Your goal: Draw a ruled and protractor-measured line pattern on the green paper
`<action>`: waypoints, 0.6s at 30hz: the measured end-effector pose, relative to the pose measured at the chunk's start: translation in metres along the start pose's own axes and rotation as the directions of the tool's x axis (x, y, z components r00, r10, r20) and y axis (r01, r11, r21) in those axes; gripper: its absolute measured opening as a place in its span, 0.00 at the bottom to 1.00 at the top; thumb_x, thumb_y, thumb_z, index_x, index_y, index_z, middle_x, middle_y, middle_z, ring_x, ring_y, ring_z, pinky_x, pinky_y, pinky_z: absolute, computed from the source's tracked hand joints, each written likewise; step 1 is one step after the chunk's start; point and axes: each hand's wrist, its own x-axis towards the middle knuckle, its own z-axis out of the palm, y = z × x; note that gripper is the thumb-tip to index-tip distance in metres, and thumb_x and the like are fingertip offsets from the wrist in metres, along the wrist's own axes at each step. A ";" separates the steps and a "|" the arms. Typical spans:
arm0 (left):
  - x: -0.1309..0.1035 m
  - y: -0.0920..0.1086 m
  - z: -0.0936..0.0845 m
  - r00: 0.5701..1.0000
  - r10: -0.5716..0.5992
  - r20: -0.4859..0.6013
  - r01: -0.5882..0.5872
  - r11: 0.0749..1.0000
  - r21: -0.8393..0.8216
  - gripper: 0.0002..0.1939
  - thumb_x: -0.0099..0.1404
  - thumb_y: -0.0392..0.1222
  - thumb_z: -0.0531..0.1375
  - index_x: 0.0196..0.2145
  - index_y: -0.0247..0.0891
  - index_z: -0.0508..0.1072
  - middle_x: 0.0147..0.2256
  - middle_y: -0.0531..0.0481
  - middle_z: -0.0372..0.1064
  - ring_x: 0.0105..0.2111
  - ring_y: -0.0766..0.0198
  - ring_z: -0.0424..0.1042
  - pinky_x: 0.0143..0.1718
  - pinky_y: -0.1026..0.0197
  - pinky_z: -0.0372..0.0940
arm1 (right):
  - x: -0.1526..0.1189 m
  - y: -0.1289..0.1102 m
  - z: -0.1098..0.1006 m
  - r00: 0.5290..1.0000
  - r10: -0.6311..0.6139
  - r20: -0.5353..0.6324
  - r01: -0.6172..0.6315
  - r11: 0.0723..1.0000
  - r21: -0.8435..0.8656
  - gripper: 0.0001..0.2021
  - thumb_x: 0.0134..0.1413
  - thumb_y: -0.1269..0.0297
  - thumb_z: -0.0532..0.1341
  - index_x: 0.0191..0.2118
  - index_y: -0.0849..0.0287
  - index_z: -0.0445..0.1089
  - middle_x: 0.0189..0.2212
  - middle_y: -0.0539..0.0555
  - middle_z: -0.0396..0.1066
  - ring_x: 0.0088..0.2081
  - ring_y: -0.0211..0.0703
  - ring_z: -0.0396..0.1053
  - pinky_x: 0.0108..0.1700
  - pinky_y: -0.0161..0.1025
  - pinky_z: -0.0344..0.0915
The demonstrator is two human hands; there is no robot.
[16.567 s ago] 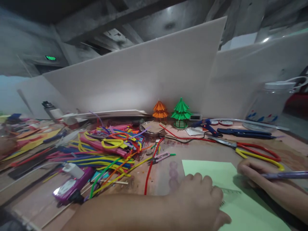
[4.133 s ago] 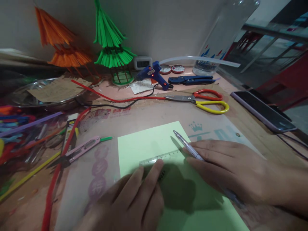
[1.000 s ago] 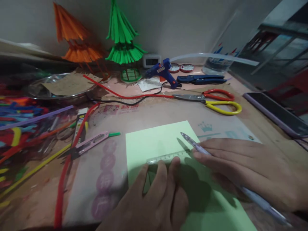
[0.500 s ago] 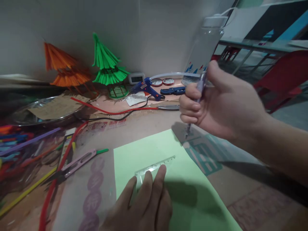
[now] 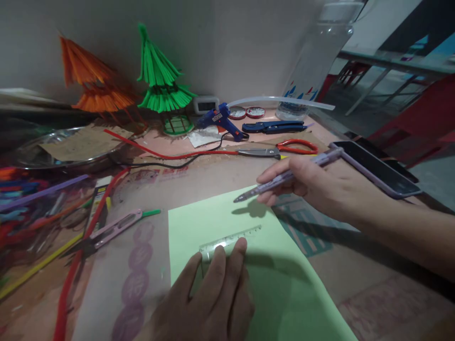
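A light green sheet of paper (image 5: 192, 222) lies on the work surface. On it rests a clear ruler (image 5: 227, 239), tilted slightly up to the right. My left hand (image 5: 216, 293) presses on the ruler with its fingers apart and stretched forward, hiding the ruler's lower part. Above the sheet's upper right part, my right hand (image 5: 305, 182) is closed round a purple patterned pen (image 5: 277, 181). The pen's tip points left and stays over the paper, with a shadow beneath it.
Behind are orange (image 5: 103, 80) and green (image 5: 161, 80) pipe-cleaner towers, a blue glue gun (image 5: 223, 121), red-handled pliers (image 5: 263, 152) and a clear bottle (image 5: 305, 71). A phone (image 5: 380, 168) lies right. Pink-handled snips (image 5: 117, 229) and pipe cleaners lie left.
My right hand has moved down, and the pen has swung from upright to slanting left over the paper. The phone and red pliers handles now show. My left hand stays on the ruler.
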 end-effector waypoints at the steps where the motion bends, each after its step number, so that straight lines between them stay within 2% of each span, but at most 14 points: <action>1: 0.001 0.000 -0.002 1.000 -0.006 0.009 0.006 1.000 -0.013 0.20 0.78 0.34 0.44 0.56 0.33 0.72 0.60 0.41 0.75 0.56 0.52 0.70 0.53 0.49 0.62 | -0.001 0.002 0.001 0.999 -0.018 -0.031 0.015 0.997 -0.075 0.16 0.66 0.47 0.65 0.41 0.57 0.77 0.32 0.55 0.79 0.33 0.43 0.76 0.35 0.38 0.73; 3: 0.002 0.001 -0.004 0.999 -0.018 0.032 0.019 0.999 -0.034 0.20 0.79 0.36 0.44 0.56 0.34 0.72 0.60 0.40 0.75 0.56 0.51 0.70 0.53 0.48 0.62 | -0.003 0.004 0.006 0.994 -0.059 -0.092 0.036 0.972 -0.231 0.11 0.56 0.58 0.72 0.34 0.56 0.71 0.27 0.49 0.73 0.28 0.39 0.70 0.27 0.34 0.65; 5: 0.004 0.001 -0.006 0.998 -0.025 0.055 0.028 0.999 -0.045 0.20 0.80 0.37 0.43 0.56 0.33 0.72 0.60 0.39 0.74 0.56 0.50 0.70 0.53 0.47 0.61 | -0.004 0.007 0.011 0.991 -0.095 -0.096 0.063 0.952 -0.300 0.15 0.53 0.63 0.72 0.29 0.55 0.64 0.22 0.44 0.64 0.23 0.34 0.61 0.22 0.32 0.56; 6: 0.004 0.000 -0.007 0.998 -0.027 0.061 0.030 0.998 -0.046 0.20 0.80 0.37 0.43 0.57 0.33 0.71 0.61 0.39 0.74 0.57 0.50 0.69 0.53 0.47 0.61 | -0.005 0.008 0.013 0.993 -0.088 -0.072 0.064 0.956 -0.286 0.14 0.56 0.63 0.70 0.29 0.54 0.63 0.21 0.44 0.63 0.22 0.34 0.59 0.21 0.32 0.54; 8: 0.005 0.000 -0.008 0.997 -0.029 0.066 0.032 0.998 -0.048 0.20 0.80 0.37 0.43 0.57 0.33 0.71 0.61 0.39 0.73 0.57 0.50 0.69 0.54 0.47 0.61 | -0.006 0.011 0.016 0.999 -0.033 0.015 0.036 0.975 -0.220 0.08 0.64 0.61 0.63 0.33 0.55 0.67 0.23 0.46 0.69 0.23 0.35 0.63 0.23 0.32 0.59; 11: 0.006 0.000 -0.008 0.997 -0.026 0.072 0.029 0.999 -0.041 0.20 0.80 0.36 0.43 0.58 0.32 0.70 0.62 0.39 0.73 0.58 0.49 0.68 0.54 0.47 0.61 | -0.009 0.012 0.018 0.997 0.007 0.076 0.010 0.975 -0.221 0.11 0.69 0.57 0.59 0.39 0.58 0.74 0.30 0.53 0.79 0.27 0.37 0.69 0.27 0.33 0.64; 14: 0.006 0.001 -0.008 0.997 -0.028 0.075 0.032 0.998 -0.046 0.21 0.79 0.34 0.42 0.58 0.31 0.69 0.62 0.38 0.72 0.58 0.48 0.68 0.55 0.46 0.60 | -0.009 0.011 0.020 1.000 -0.011 -0.006 0.008 0.941 -0.338 0.11 0.59 0.58 0.66 0.29 0.57 0.71 0.23 0.49 0.73 0.23 0.35 0.64 0.23 0.32 0.58; 18: 0.006 0.001 -0.008 0.997 -0.029 0.072 0.033 0.998 -0.057 0.20 0.80 0.34 0.42 0.57 0.30 0.69 0.61 0.37 0.72 0.57 0.47 0.68 0.55 0.46 0.60 | -0.006 0.014 0.024 0.997 -0.046 -0.060 0.018 0.914 -0.405 0.13 0.55 0.62 0.64 0.24 0.55 0.63 0.18 0.44 0.62 0.20 0.32 0.54 0.20 0.33 0.48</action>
